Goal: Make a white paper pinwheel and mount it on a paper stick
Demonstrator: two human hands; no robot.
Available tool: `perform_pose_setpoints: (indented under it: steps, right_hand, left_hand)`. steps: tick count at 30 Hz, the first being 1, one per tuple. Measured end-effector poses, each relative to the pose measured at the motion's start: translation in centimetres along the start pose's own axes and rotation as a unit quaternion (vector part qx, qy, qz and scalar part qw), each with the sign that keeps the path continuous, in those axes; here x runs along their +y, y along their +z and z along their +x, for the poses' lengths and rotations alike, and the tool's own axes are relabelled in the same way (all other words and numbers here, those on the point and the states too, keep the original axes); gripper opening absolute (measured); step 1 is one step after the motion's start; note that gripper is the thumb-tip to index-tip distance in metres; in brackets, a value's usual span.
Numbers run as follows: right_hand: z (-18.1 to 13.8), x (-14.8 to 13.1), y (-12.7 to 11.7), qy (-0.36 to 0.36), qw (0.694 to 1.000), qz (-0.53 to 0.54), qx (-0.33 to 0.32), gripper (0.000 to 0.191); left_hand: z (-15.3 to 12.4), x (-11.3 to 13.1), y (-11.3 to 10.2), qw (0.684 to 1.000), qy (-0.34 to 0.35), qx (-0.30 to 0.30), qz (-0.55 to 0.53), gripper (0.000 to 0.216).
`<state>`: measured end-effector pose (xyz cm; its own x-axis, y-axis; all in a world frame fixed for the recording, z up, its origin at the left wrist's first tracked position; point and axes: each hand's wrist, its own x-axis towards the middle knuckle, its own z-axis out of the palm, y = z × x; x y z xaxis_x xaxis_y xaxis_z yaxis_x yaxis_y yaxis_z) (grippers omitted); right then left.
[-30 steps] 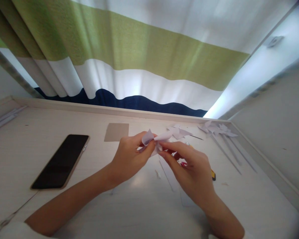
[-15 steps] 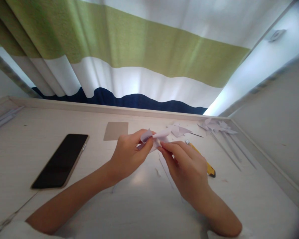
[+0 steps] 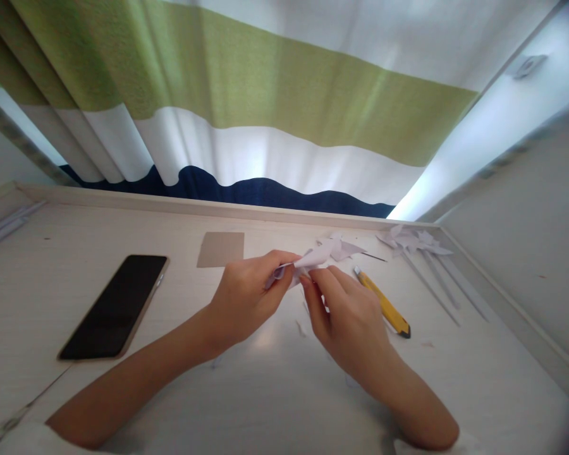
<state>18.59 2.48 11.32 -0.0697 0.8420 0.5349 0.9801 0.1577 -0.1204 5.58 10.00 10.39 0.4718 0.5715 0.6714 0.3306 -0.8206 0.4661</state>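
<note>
My left hand [image 3: 249, 292] is closed, pinching a white paper pinwheel [image 3: 314, 256] with curled blades between thumb and fingers. Against its lower right side, my right hand [image 3: 353, 309] presses thumb and fingertips together on the paper. What lies between those right fingertips, other than paper, is hidden. Just behind the hands rests another folded white paper pinwheel [image 3: 344, 248], partly covered by the held one. A yellow box cutter [image 3: 384, 303] lies right beside my right hand.
White paper pinwheels [image 3: 410, 240] on thin sticks lie at the back right. A dark phone [image 3: 116, 306] is at left, with a grey-brown square card [image 3: 221, 248] behind my left hand. Rolled paper [image 3: 9, 226] sits at the far left. A raised rim [image 3: 171, 203] borders the tabletop's back.
My right hand has shifted slightly left and its fingers have bent more, uncovering more of the box cutter. The pinwheel's curled blade has flattened and tilted in my left hand.
</note>
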Motion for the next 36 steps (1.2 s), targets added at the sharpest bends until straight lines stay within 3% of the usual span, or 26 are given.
perform_pose_setpoints:
  steps: [5,11,20,30,36]
  right_hand:
    - [0.1,0.2,0.5,0.021,0.999,0.047,-0.008,0.018]
    - [0.3,0.4,1.2,0.068,0.982,0.175,-0.02,0.017]
    - [0.2,0.6,2.2,-0.032,0.999,0.009,0.007,0.018]
    - [0.7,0.7,2.2,0.0,0.999,0.041,0.003,0.015]
    - [1.0,1.6,1.9,-0.059,0.998,-0.004,-0.019,0.015]
  left_hand:
    - [0.0,-0.3,0.1,0.999,0.031,-0.014,0.041,0.012]
    - [-0.1,-0.5,0.2,0.997,0.033,-0.004,0.066,0.012]
    - [0.1,-0.9,0.2,0.997,0.041,-0.012,0.068,0.011]
    - [-0.1,-1.3,0.8,0.995,0.047,-0.005,0.092,0.012]
    - [0.0,-1.4,0.8,0.993,0.05,-0.006,0.104,0.012]
